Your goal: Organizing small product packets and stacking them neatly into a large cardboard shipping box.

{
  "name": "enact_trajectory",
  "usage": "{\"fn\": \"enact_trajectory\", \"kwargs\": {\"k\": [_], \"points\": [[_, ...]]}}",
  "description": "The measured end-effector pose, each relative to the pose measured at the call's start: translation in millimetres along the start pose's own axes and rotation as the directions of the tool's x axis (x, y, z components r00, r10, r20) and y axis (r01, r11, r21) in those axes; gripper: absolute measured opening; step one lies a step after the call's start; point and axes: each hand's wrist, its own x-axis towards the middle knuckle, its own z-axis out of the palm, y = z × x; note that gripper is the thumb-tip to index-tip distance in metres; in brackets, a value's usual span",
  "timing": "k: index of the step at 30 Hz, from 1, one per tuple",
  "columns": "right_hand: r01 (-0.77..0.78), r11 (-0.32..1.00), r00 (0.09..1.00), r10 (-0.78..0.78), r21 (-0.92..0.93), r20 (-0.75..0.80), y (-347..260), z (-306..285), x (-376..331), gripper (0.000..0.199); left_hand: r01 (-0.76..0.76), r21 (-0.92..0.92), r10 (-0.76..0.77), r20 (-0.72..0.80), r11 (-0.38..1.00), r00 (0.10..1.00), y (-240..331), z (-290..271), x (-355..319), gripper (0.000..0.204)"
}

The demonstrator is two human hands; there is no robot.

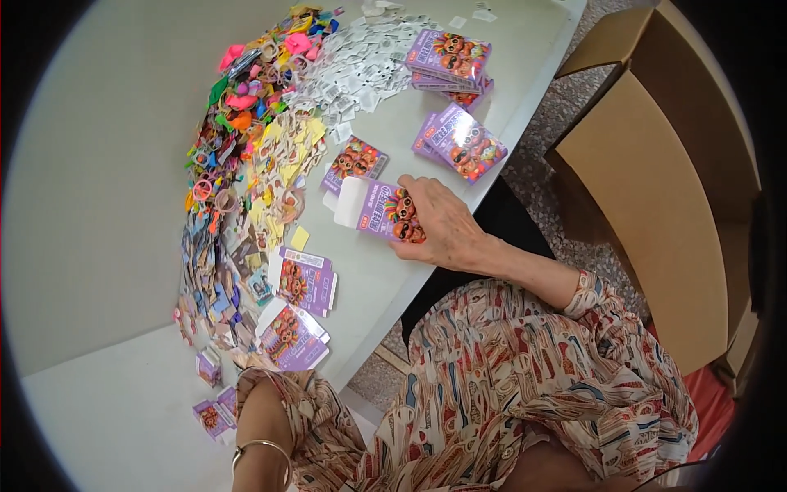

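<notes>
My right hand (449,223) is closed around one end of a small purple carton (379,210) printed with cartoon characters. The carton's white end flap (351,202) stands out open on its left end. Another purple carton (359,156) lies flat just beyond it on the table. Of my left arm only a forearm (261,414) with a metal bangle (261,445) shows at the lower edge. The left hand itself is out of the picture.
On the pale table (369,295) lie heaps of colourful trinkets (246,102), yellow cards (291,139) and white packets (361,61). Purple cartons (449,57) are stacked at the far right edge; cartons with open flaps (305,280) lie nearer. A cardboard box (648,221) stands open at right.
</notes>
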Motion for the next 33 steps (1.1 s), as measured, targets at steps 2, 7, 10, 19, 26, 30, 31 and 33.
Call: {"fn": "enact_trajectory", "kwargs": {"k": [2, 7, 10, 19, 26, 30, 31, 33], "points": [[0.024, 0.999, 1.0, -0.024, 0.022, 0.004, 0.1, 4.1, -1.1, 0.075, 0.006, 0.021, -0.006, 0.0, 1.0, 1.0, 0.4, -3.8, -3.2, 0.023], [0.0, 0.997, 1.0, -0.003, 0.078, 0.028, -1.2, -2.2, -3.8, 0.076, 0.022, 0.078, -0.024, 0.019, 0.997, 1.0, 1.6, -11.4, -8.2, 0.022], [-0.011, 0.994, 0.999, 0.007, 0.104, 0.047, 0.3, -5.0, -6.9, 0.078, 0.027, 0.13, -0.032, 0.036, 0.991, 0.999, 10.2, -18.8, -3.5, 0.021], [0.15, 0.986, 0.989, -0.15, 0.071, -0.005, 6.1, 0.9, -7.7, 0.074, 0.01, 0.15, -0.023, 0.083, 0.989, 0.996, 7.9, -11.6, 4.4, 0.019], [0.183, 0.983, 0.983, -0.183, -0.009, 0.001, 10.8, -12.7, -6.1, 0.072, 0.016, 0.255, -0.049, 0.125, 0.967, 0.991, 0.5, -30.0, -6.7, 0.018], [0.137, 0.99, 0.99, -0.136, -0.033, 0.035, 6.3, -19.8, -10.5, 0.071, 0.111, 0.671, -0.257, 0.121, 0.733, 0.959, -106.3, -26.1, -2.7, 0.025], [0.107, 0.994, 0.993, -0.104, -0.037, 0.061, 4.5, -22.5, -9.2, 0.071, 0.057, 0.747, -0.246, 0.145, 0.663, 0.958, -130.3, -22.2, -9.3, 0.019], [0.1, 0.995, 0.993, -0.099, -0.019, 0.069, 0.9, -17.2, -7.9, 0.071, 0.112, 0.776, -0.379, 0.171, 0.621, 0.909, -161.1, -14.6, -25.7, 0.015]]}}
